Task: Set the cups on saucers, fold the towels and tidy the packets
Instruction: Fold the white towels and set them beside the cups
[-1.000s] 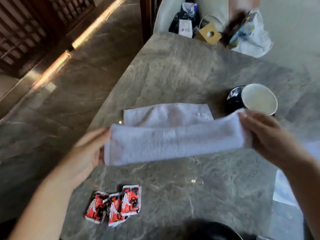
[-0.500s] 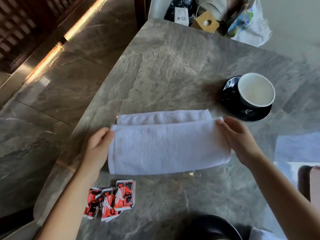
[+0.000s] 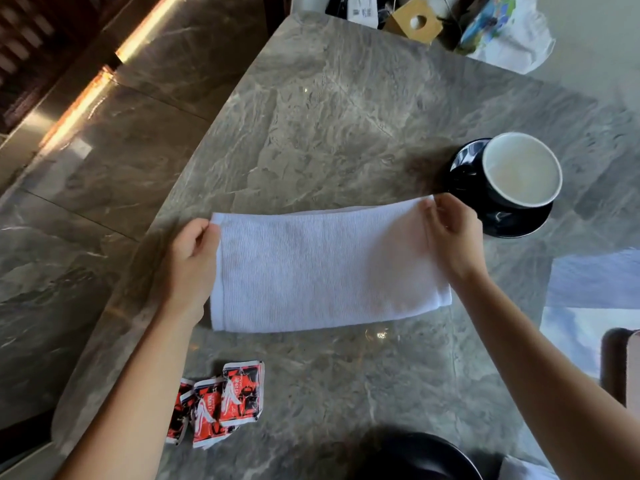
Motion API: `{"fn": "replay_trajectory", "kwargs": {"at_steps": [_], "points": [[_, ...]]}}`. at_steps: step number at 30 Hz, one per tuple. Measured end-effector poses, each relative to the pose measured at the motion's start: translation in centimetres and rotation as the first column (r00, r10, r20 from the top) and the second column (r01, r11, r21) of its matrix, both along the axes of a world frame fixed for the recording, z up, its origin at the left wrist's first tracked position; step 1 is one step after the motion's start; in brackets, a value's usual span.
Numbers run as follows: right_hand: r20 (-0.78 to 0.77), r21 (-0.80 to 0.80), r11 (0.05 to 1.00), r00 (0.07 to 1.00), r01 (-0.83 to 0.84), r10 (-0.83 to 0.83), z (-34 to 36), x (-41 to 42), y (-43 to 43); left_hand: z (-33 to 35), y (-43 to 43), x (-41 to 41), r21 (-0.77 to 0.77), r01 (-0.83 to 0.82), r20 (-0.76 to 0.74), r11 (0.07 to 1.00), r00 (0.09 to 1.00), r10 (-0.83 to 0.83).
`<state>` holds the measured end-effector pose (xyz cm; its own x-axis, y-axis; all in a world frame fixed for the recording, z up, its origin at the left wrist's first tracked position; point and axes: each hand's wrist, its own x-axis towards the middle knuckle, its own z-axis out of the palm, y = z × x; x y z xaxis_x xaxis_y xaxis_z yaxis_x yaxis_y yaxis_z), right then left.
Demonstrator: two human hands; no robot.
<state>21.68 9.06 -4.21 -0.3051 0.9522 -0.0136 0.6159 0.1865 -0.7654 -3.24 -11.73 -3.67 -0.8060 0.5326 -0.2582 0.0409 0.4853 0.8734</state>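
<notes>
A white towel [image 3: 322, 268] lies folded in half on the grey marble table [image 3: 346, 116]. My left hand [image 3: 194, 261] pinches its far left corner. The far right corner is pinched by my right hand [image 3: 453, 233]. Just right of that hand, a cup with a white inside [image 3: 521, 169] stands on a black saucer [image 3: 464, 164]. Three red and black packets [image 3: 221, 403] lie overlapping near the table's front left edge.
A dark round dish [image 3: 415, 457] shows at the bottom edge. Beyond the table's far end lie a cardboard piece with a hole [image 3: 414, 20], a white printed bag [image 3: 509, 36] and dark items. A brown chair edge [image 3: 618, 362] is at the right. The table's left edge drops to the floor.
Both hands carried the towel's near layer away from me onto the far layer; the strip of lower layer seen before is now covered. The towel lies flat on the table.
</notes>
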Motion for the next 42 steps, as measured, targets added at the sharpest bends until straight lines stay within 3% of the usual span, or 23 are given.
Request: {"fn": "replay_trajectory", "kwargs": {"at_steps": [4, 17, 21, 23, 26, 28, 32, 34, 38, 42], "points": [[0.029, -0.029, 1.0, 1.0, 0.01, -0.009, -0.1, -0.4, -0.2, -0.7, 0.3, 0.0, -0.029, -0.051, -0.004, 0.998, 0.999, 0.051], [0.006, 0.027, 0.998, 0.998, 0.055, -0.055, 1.4, -1.0, -1.5, 0.1, 0.8, 0.2, -0.092, -0.074, -0.328, 0.993, 0.944, 0.04], [0.267, 0.337, 0.92, 0.958, -0.198, 0.108, 1.8, -0.9, -3.7, 0.6, -0.2, 1.3, -0.201, 0.001, -0.583, 0.98, 0.803, -0.12], [0.325, 0.288, 0.874, 0.898, -0.392, 0.296, 1.9, -2.1, -5.7, 0.8, -0.1, 2.9, -0.287, 0.16, -0.627, 0.944, 0.714, -0.312], [0.444, 0.16, 0.724, 0.704, -0.671, 0.554, 1.2, -5.0, -9.0, 0.1, 0.9, 5.5, -0.424, 0.44, -0.569, 0.792, 0.551, -0.61], [0.486, 0.092, 0.659, 0.611, -0.747, 0.625, 0.5, -6.3, -10.3, -0.6, 1.2, 6.4, -0.554, 0.479, -0.52, 0.681, 0.44, -0.732], [0.569, 0.048, 0.655, 0.56, -0.754, 0.602, -0.6, -6.4, -10.4, -1.7, 1.1, 6.1, -0.694, 0.445, -0.475, 0.566, 0.308, -0.825], [0.604, 0.052, 0.667, 0.555, -0.744, 0.572, -0.8, -5.3, -9.5, -2.2, 0.8, 5.6, -0.707, 0.418, -0.481, 0.57, 0.307, -0.821], [0.636, 0.075, 0.773, 0.628, -0.63, 0.45, -1.2, -1.8, -6.5, -2.7, -0.5, 3.5, -0.685, 0.351, -0.496, 0.638, 0.418, -0.761], [0.619, 0.097, 0.811, 0.673, -0.577, 0.405, -1.5, -0.6, -5.8, -2.4, -0.9, 3.0, -0.688, 0.351, -0.483, 0.635, 0.431, -0.762]]}}
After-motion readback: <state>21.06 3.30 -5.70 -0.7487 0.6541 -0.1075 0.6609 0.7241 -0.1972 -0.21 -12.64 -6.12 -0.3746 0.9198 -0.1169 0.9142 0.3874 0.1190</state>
